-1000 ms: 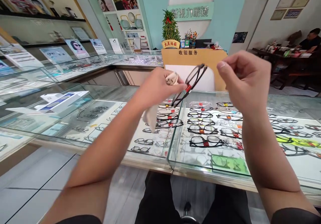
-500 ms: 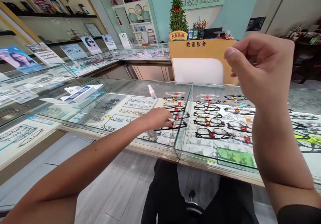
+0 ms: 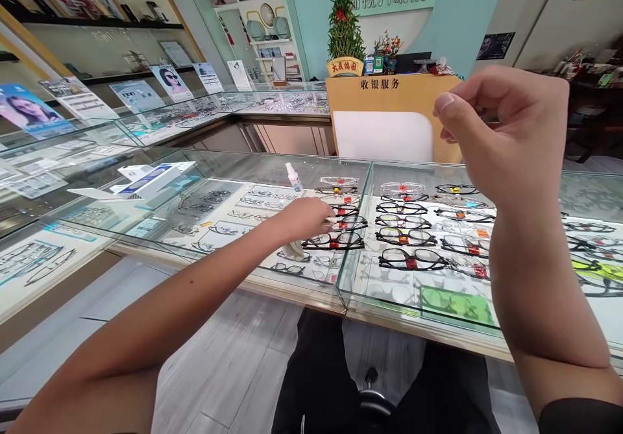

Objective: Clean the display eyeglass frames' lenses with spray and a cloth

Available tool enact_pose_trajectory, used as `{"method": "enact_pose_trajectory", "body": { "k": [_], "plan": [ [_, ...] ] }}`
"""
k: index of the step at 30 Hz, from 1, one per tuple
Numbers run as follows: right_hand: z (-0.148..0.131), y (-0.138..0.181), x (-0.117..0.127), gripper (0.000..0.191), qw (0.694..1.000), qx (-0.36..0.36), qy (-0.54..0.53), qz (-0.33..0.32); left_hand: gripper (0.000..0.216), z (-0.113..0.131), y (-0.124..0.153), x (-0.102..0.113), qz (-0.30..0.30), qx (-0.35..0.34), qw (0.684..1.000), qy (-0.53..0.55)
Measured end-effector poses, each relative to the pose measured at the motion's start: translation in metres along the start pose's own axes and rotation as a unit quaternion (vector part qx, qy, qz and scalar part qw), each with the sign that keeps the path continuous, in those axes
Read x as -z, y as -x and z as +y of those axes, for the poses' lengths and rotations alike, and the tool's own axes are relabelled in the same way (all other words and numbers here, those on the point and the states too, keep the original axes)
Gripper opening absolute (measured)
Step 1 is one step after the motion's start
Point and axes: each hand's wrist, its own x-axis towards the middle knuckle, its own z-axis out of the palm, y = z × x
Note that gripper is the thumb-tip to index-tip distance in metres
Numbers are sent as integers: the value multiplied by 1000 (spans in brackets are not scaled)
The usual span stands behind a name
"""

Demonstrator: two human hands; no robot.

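My left hand (image 3: 307, 217) is closed on a pale cloth (image 3: 293, 250), whose loose end hangs below the palm. It is over the left glass counter, beside a column of dark-framed glasses with red tags. The nearest pair of glasses (image 3: 335, 242) lies just below and right of my fingertips; whether they touch cannot be made out. My right hand (image 3: 511, 119) is raised above the right counter, fingers curled in and thumb bent toward them, with nothing visible inside. Under it, more black-framed glasses (image 3: 411, 260) lie in rows.
A small white spray bottle (image 3: 294, 178) stands on the counter beyond my left hand. An opened white box (image 3: 156, 181) is further left. A green tray (image 3: 457, 304) lies at the right counter's front. A white chair (image 3: 383, 135) stands behind the counters, before a wooden cashier desk (image 3: 394, 100).
My left hand has shifted slightly left and up with the cloth, uncovering more of the nearest glasses. My right hand has stayed nearly still. The view has tilted a little.
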Motion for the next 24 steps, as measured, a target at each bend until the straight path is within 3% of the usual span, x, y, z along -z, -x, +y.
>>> {"method": "enact_pose_trajectory", "body": {
  "k": [5, 15, 24],
  "plan": [
    [-2, 1, 0, 22, 1000, -3, 19, -4, 20, -5, -17, 0, 16, 3, 1000, -17],
    [3, 0, 2, 23, 999, 2, 33, -11, 28, -4, -49, -5, -44, 19, 999, 14],
    [7, -3, 6, 29, 995, -61, -67, -35, 24, -18, -39, 7, -30, 8, 999, 33]
  ]
}}
